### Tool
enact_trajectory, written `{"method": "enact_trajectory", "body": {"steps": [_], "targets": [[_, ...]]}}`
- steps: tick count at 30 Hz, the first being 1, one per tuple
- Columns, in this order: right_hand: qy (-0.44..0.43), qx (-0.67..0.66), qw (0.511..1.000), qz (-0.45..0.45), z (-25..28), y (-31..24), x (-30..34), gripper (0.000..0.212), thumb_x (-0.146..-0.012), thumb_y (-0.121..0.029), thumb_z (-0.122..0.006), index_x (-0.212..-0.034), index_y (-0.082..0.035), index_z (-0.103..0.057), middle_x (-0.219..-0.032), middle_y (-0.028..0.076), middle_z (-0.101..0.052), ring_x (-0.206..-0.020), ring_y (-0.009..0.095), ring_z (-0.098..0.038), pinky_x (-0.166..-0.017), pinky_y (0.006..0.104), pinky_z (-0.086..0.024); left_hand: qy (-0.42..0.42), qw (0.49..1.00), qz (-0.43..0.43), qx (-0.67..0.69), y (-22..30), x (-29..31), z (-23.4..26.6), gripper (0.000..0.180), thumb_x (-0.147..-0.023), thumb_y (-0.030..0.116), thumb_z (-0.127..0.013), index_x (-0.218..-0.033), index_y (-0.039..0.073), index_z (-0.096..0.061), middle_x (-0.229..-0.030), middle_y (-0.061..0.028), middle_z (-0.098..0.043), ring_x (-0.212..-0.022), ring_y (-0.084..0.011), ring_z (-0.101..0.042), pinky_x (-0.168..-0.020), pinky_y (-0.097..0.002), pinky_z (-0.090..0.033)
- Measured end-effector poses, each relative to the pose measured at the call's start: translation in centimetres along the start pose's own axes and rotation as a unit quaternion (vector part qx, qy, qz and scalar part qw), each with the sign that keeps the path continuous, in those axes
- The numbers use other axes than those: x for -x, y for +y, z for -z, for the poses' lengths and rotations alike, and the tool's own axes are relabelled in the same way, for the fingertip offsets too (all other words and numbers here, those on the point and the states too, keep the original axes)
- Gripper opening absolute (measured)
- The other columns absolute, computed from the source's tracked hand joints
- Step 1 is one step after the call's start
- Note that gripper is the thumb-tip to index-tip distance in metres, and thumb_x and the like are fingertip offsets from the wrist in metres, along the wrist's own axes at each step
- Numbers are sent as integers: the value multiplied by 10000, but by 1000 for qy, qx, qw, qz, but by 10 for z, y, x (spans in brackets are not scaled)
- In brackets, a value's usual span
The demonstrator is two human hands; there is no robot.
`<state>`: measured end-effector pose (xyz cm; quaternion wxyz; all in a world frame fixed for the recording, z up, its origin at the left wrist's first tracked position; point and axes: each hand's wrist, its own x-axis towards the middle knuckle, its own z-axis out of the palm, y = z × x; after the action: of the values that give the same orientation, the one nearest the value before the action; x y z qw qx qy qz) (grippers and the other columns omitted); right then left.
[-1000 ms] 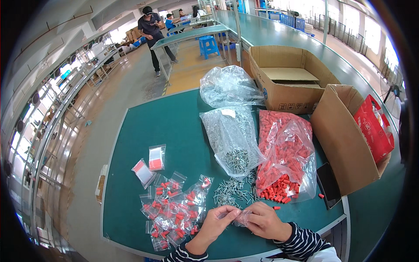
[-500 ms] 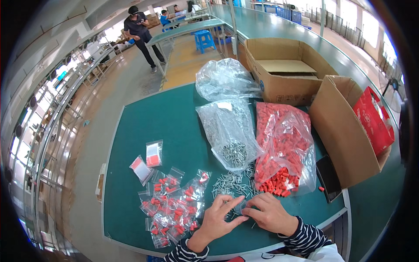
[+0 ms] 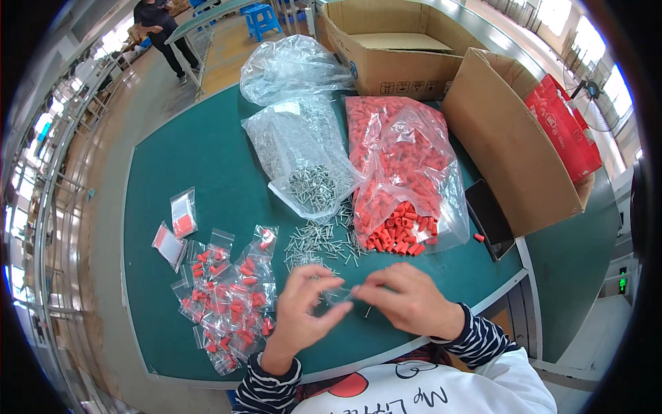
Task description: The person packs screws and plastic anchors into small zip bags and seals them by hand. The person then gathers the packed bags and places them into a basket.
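My right hand (image 3: pixel 408 301) pinches the edge of a small clear plastic bag (image 3: pixel 336 297) between thumb and fingertips. Around the bag's other side, my left hand (image 3: pixel 303 314) has its thumb and fingers spread apart. Just beyond my hands lies a loose heap of silver screws (image 3: pixel 314 243), partly covered by the left hand. To the left, several small clear bags with red plugs (image 3: pixel 236 307) are piled together. Whether the pinched bag contains anything is too blurred to tell.
Behind the screws lie a clear bag of screws (image 3: pixel 314 186) and a large bag of red plugs (image 3: pixel 400 159). Cardboard boxes (image 3: pixel 407 79) and a black tray (image 3: pixel 488 219) stand along the right. Two white-and-red packets (image 3: pixel 183 214) lie at left. A person (image 3: pixel 160 27) stands far off.
The view has tilted down and shifted right, so the table sits higher and more to the left. My right hand still pinches the small bag; my left fingers remain spread.
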<state>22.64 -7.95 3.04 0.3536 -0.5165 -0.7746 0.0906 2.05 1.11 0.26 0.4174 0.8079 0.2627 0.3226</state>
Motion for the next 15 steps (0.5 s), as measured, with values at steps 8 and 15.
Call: {"method": "enact_trajectory", "body": {"steps": [8,15], "targets": [[-42,111,987,-107,-30,17,-32,122,-829,-76,-674,-941,-38,-645,-885,95,-599,-660,263,-635,-541,377,-505,136,990,46,2,-4,3,13,425,-669,-22,-827,-1052,59,-662,-1107,-36,-596,-660,-43,-408,-575,-186,-354],[-133,190,967,-103,-64,33,-62,126,-769,-85,-651,-851,4,-617,-850,153,-598,-665,306,-656,-547,398,-532,117,992,39,13,-4,1,8,418,-684,7,-838,-1058,64,-659,-1079,-34,-601,-636,-44,-397,-552,-189,-349]]}}
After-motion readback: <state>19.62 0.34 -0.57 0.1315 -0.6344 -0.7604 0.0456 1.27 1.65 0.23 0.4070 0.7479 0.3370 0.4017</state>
